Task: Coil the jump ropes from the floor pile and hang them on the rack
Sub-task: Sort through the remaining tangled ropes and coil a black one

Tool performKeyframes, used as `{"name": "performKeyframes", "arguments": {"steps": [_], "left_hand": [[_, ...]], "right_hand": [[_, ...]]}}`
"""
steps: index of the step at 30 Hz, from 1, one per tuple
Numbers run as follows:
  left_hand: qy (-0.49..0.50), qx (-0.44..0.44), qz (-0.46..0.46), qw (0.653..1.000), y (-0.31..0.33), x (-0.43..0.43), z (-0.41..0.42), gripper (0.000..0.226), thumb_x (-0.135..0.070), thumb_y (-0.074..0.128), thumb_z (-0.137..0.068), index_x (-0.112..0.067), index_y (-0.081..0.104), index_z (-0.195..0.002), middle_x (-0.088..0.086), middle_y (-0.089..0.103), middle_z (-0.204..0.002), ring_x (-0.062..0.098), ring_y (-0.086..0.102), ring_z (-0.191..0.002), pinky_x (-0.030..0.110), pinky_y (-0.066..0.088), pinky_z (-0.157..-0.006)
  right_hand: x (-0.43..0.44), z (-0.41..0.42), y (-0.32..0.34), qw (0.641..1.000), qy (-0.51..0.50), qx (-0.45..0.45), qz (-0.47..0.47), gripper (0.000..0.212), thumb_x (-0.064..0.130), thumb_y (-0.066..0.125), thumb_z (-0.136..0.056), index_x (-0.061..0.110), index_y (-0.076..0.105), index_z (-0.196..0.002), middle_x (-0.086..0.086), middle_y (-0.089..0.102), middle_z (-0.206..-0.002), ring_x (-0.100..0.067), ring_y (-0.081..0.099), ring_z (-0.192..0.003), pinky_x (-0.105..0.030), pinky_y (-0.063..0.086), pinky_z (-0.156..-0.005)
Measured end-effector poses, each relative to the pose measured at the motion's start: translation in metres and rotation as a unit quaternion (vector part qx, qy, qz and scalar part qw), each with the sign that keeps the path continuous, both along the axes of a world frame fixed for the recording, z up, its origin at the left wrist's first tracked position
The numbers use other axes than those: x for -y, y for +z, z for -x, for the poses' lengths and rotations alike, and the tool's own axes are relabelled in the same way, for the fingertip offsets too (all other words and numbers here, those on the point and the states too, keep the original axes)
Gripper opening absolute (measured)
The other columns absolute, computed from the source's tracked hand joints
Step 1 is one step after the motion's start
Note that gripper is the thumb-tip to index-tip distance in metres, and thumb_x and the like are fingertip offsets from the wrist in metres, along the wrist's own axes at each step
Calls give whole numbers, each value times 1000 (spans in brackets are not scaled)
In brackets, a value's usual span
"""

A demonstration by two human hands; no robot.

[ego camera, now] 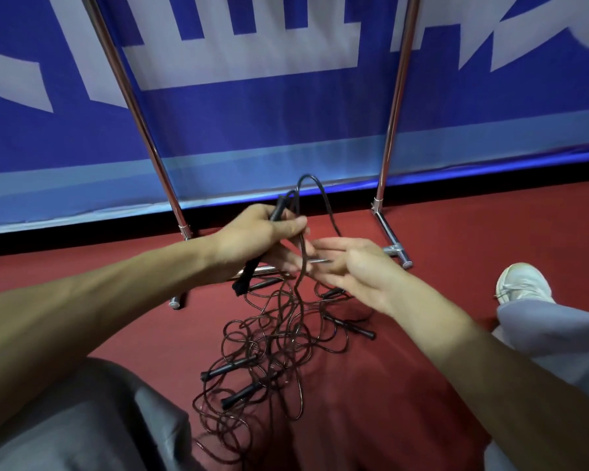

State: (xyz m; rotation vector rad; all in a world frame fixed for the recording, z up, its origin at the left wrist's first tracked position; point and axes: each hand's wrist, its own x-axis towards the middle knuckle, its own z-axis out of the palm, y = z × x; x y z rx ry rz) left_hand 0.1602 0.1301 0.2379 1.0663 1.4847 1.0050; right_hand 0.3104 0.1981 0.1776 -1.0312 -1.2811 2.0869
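Note:
A tangled pile of dark jump ropes (272,355) with several black handles lies on the red floor between my knees. My left hand (252,236) grips two black rope handles (249,273) held together, and a cord loop (315,185) arches up out of the fist. My right hand (351,270) is held flat with straight fingers, palm up, just right of the cord that hangs down from the left hand; the fingertips touch or nearly touch that cord. The chrome rack (393,107) stands right behind the pile, with only its two uprights and feet in view.
A blue and white banner (252,124) covers the wall behind the rack. The rack's feet (397,249) stick out toward me on the floor. My grey trouser legs (82,419) flank the pile, and my white shoe (521,283) rests at the right.

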Motion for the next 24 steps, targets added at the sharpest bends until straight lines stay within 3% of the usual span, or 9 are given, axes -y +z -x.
{"name": "performKeyframes", "arguments": {"steps": [2, 6, 9, 11, 13, 16, 18, 21, 24], "left_hand": [[47, 38, -33, 998, 5, -1, 1, 16, -19, 49, -100, -7, 55, -91, 11, 74, -80, 23, 71, -63, 29, 59, -61], [128, 111, -70, 983, 9, -2, 6, 19, -21, 45, -103, -7, 54, -96, 10, 75, -84, 26, 74, -74, 28, 61, -64], [168, 133, -77, 974, 8, -2, 10, 20, -21, 44, -103, -6, 55, -95, 12, 75, -84, 27, 74, -77, 30, 61, -69], [168, 130, -72, 974, 6, -3, 12, 22, -21, 42, -104, -5, 56, -100, 14, 74, -92, 28, 74, -83, 31, 60, -72], [142, 105, -56, 983, 3, -4, 15, 24, -21, 42, -104, -4, 58, -110, 16, 73, -103, 28, 73, -91, 33, 60, -76], [82, -4, -26, 996, -7, -6, 21, 23, -10, 46, -101, -2, 61, -118, 16, 70, -111, 26, 69, -102, 37, 56, -88], [19, -47, 7, 999, -16, -5, 23, 21, -2, 52, -96, -2, 64, -114, 15, 70, -108, 25, 68, -101, 37, 53, -94], [-93, -38, 80, 992, -25, -2, 24, 14, -7, 60, -92, -8, 67, -104, 14, 68, -109, 29, 63, -105, 43, 42, -106], [-174, -50, 100, 978, -22, 0, 25, 16, -19, 52, -98, -10, 65, -100, 13, 71, -110, 28, 67, -107, 28, 53, -90]], "right_hand": [[6, 2, 1, 993, 88, 52, -52, 50, -24, 34, -85, 5, 59, -117, -11, 69, -107, -23, 69, -97, -33, 53, -91], [17, 6, 4, 965, 202, 83, -143, 46, -22, 44, -83, 6, 61, -115, -6, 69, -107, -17, 67, -101, -24, 50, -89], [20, 7, 2, 958, 198, 87, -191, 24, -8, 59, -87, 11, 64, -100, -9, 68, -102, -12, 64, -91, -26, 53, -84], [20, 8, 2, 960, 154, 102, -211, 17, -5, 58, -91, 10, 64, -94, -10, 66, -96, -15, 66, -84, -32, 57, -80], [18, 7, 4, 970, 114, 86, -197, 15, -5, 54, -94, 6, 64, -94, -10, 65, -89, -19, 69, -80, -34, 60, -74], [14, 5, 15, 981, 93, 3, -171, 14, -8, 50, -95, 1, 60, -95, -12, 65, -83, -27, 72, -77, -37, 61, -69], [10, 4, 22, 983, 80, -40, -159, 14, -8, 49, -95, 2, 58, -94, -12, 65, -81, -30, 72, -77, -36, 61, -66], [6, 1, 28, 983, 47, -44, -171, 16, -8, 49, -94, 4, 58, -91, -12, 65, -82, -29, 72, -73, -36, 61, -62], [-1, -5, 30, 980, 1, -9, -197, 15, -6, 53, -93, 7, 61, -92, -10, 68, -86, -26, 73, -72, -40, 60, -64]]}}
